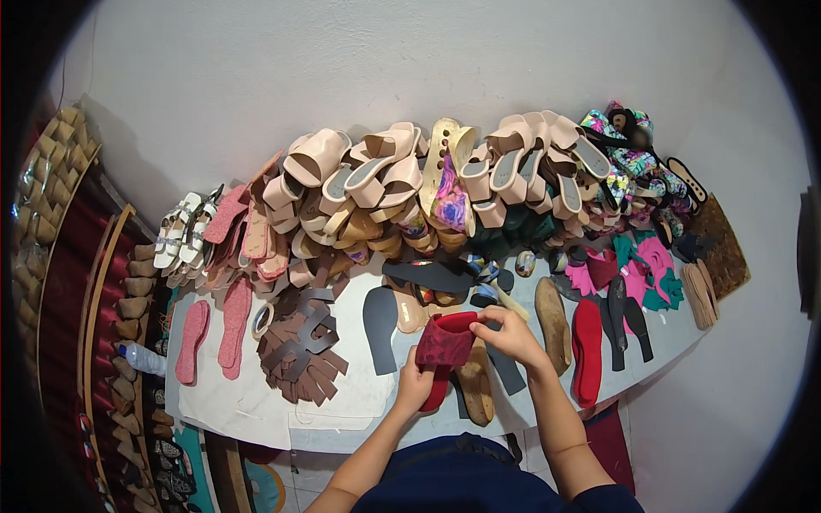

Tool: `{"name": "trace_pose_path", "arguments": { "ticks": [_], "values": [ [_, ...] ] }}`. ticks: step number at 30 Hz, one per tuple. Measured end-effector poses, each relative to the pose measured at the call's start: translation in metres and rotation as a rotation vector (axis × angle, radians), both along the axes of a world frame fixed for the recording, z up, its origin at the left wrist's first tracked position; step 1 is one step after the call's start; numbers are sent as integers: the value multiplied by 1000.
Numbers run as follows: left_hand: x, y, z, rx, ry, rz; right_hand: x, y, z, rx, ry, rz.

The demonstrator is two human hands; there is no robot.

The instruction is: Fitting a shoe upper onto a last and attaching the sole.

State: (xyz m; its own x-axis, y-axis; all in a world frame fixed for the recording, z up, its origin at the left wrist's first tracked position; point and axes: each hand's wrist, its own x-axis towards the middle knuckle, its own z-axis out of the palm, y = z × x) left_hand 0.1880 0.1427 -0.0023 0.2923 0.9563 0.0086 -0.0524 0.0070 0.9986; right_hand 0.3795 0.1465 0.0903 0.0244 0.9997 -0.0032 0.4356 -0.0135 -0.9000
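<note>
The wooden last [477, 392] on the table [248, 415] serves as landmark. Just left of it and over its far end, the dark red slipper [445, 345] is held in both hands. The left hand [416, 382] grips the left side of the slipper's band, low down; the right hand [508, 336] pinches the band's upper right corner between thumb and fingers, so the slipper lies between the two grips. Its long axis runs away from the person, leaning slightly right, with the sole's bare end toward the person, left of the last. A dark insole [380, 330] lies left of the last, brown strips [304, 350] further left, and red soles [587, 355] to its right.
</note>
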Motion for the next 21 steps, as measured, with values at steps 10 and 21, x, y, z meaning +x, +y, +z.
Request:
{"name": "trace_pose_path", "arguments": {
  "ticks": [10,21],
  "values": [
    [4,1,-3,-171,-159,-119,5,4,-20,125,-94,-2],
    [-1,0,11,-297,-66,-325,21,37,15,-79,-123,490]
  ]
}}
